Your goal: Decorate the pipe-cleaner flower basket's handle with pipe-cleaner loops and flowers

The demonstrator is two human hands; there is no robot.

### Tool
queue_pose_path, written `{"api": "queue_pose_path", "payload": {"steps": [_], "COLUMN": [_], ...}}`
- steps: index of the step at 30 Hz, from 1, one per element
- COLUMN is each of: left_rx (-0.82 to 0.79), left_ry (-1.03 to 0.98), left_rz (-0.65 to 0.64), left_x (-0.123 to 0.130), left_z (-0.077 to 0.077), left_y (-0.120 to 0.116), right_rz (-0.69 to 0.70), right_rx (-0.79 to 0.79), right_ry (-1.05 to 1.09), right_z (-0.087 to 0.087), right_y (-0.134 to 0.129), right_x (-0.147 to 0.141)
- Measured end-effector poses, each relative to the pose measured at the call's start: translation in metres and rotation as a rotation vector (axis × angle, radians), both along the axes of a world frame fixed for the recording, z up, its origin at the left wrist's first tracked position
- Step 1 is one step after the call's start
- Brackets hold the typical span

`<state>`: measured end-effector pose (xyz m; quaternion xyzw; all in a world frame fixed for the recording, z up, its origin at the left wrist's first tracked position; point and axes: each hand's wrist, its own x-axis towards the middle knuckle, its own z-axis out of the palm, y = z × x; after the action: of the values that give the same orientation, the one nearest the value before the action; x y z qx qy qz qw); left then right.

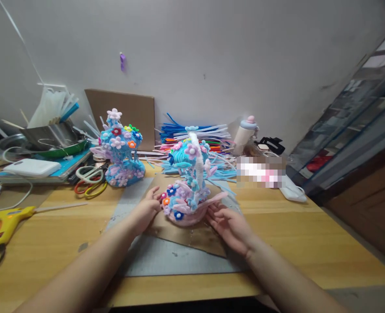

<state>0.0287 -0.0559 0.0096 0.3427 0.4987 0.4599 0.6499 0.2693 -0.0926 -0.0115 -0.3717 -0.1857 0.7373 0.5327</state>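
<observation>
A pipe-cleaner flower ornament (189, 213) stands upright on a piece of brown cardboard (208, 243) in front of me. It has a round pink base, small coloured flowers, a white wrapped stem and a blue dome on top. My left hand (148, 208) is at the left edge of the base, its fingertips partly hidden behind the flowers. At the right edge, my right hand (228, 224) has its fingers curled against the base, under a long pink pipe-cleaner strip (212, 201). Between them the two hands hold the base from both sides.
A similar blue flower ornament (122, 152) stands to the left, near scissors (91, 180). A yellow glue gun (8, 221) lies at far left. Bundles of pipe cleaners (195, 132) lie at the back, beside a bottle (245, 134). A grey mat (166, 261) lies beneath the cardboard.
</observation>
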Motion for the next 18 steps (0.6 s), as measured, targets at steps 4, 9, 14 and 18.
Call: {"api": "queue_pose_path", "payload": {"steps": [4,9,14,18], "left_rx": [-0.073,-0.099,-0.126,-0.129], "left_ry": [-0.071,-0.107,-0.121,-0.185], "left_rz": [0.051,0.08,0.135,0.154], "left_x": [-0.002,0.001,0.008,0.012], "left_z": [0.001,0.001,0.004,-0.002], "left_y": [-0.013,-0.039,-0.059,-0.073], "right_rz": [-0.005,0.037,0.1,0.099], "right_rx": [-0.027,-0.049,-0.008,0.072], "right_ry": [-0.077,-0.134,-0.194,-0.258], "right_z": [-0.002,-0.004,-0.01,-0.016], "right_y": [0.022,0.051,0.07,0.081], "right_x": [0.006,0.013,0.014,0.008]}}
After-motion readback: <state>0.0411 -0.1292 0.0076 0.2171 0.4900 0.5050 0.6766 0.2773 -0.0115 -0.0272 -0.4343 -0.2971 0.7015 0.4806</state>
